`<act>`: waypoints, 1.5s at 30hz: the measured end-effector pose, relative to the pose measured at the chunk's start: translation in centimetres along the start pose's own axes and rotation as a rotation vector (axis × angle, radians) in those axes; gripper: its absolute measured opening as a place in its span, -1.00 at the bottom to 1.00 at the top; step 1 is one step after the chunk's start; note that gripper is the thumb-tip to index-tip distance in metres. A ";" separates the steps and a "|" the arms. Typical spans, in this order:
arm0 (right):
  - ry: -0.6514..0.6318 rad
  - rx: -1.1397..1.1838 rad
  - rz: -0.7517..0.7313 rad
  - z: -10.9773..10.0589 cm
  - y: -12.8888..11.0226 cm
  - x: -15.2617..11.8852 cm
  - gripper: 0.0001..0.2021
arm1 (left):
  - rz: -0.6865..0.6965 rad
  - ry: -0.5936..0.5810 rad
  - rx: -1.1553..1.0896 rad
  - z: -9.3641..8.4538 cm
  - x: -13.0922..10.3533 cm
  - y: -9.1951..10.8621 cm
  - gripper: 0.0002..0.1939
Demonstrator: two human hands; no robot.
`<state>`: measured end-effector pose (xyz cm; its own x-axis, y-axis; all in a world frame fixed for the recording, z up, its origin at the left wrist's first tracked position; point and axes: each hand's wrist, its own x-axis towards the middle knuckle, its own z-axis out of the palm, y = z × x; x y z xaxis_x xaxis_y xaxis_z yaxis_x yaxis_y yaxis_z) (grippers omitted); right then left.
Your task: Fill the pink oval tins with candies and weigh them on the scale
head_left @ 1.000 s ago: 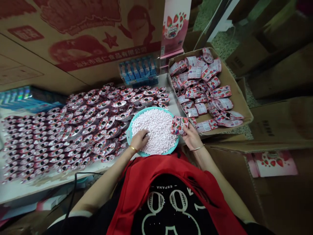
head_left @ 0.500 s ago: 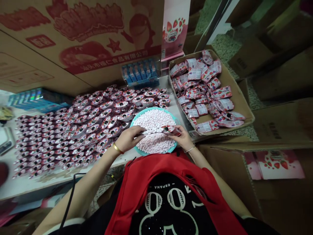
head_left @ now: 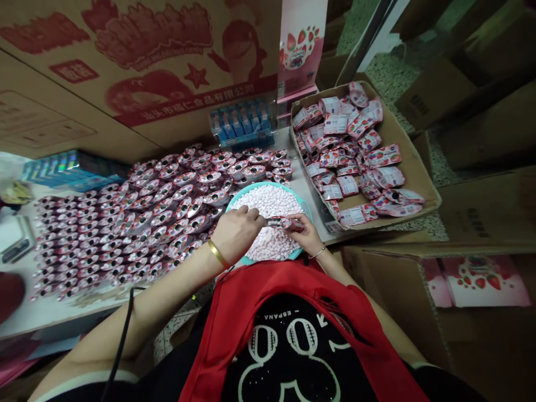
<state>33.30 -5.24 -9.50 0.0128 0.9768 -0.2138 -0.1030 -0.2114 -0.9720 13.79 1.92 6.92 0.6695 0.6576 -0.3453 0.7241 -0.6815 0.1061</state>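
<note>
Red garment [head_left: 288, 271] over a black, pale-printed shirt [head_left: 293, 349] — gold-toned bracelet [head_left: 218, 254] left, thin silvery bangle [head_left: 319, 251] right.

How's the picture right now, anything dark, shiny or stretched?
Head view: cardboard boxes at upper right look dim and soft; head view: blue packs at left catch some shine; head view: the left forearm seems stretched, likely wide-angle distortion; head view: left hand and right hand show clearly, but print on the pouch is too small to read.

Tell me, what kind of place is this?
Probably a small sweet-packing workshop: there's a turquoise bowl full of tiny pale pieces that look like candy, many little packets lined up on a table, and a big printed carton behind.
</note>
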 end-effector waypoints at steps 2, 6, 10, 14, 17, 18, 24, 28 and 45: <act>0.004 0.002 -0.005 -0.1 0.0 0.0 -0.67 | -0.005 0.038 -0.019 0.1 -0.6 -0.6 -0.79; 0.107 0.043 0.008 -0.5 -0.1 0.3 -0.60 | -0.157 0.105 -0.099 3.1 -2.8 -4.4 -0.82; 0.241 0.133 0.039 -0.9 0.2 1.0 -0.53 | -0.278 -0.049 -0.105 9.9 -3.7 -7.2 -0.84; 0.207 0.136 0.096 -0.1 1.0 1.8 -0.52 | -0.249 -0.026 -0.254 16.1 -1.1 -5.3 -0.82; 0.154 0.124 0.107 0.9 1.6 2.2 -0.54 | -0.237 0.047 -0.399 18.2 1.7 -2.8 -0.82; 0.130 0.124 0.109 1.2 1.7 2.4 -0.54 | -0.238 0.061 -0.431 18.5 2.4 -2.3 -0.82; 0.123 0.169 0.118 1.3 0.6 2.5 -0.52 | -0.237 0.093 -0.525 18.4 2.4 -2.6 -0.75; 0.189 0.175 0.102 -0.5 -0.2 1.5 -0.50 | -0.189 0.143 -0.625 17.0 0.5 -3.9 -0.73; 0.047 0.087 0.033 -0.5 0.5 0.7 -0.61 | -0.017 0.040 -0.205 3.3 -0.7 -2.6 -0.84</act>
<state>33.76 -4.71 -10.20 0.0540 0.9662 -0.2519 -0.1897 -0.2378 -0.9526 10.90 2.22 3.84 0.6601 0.6833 -0.3122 0.7511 -0.5931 0.2899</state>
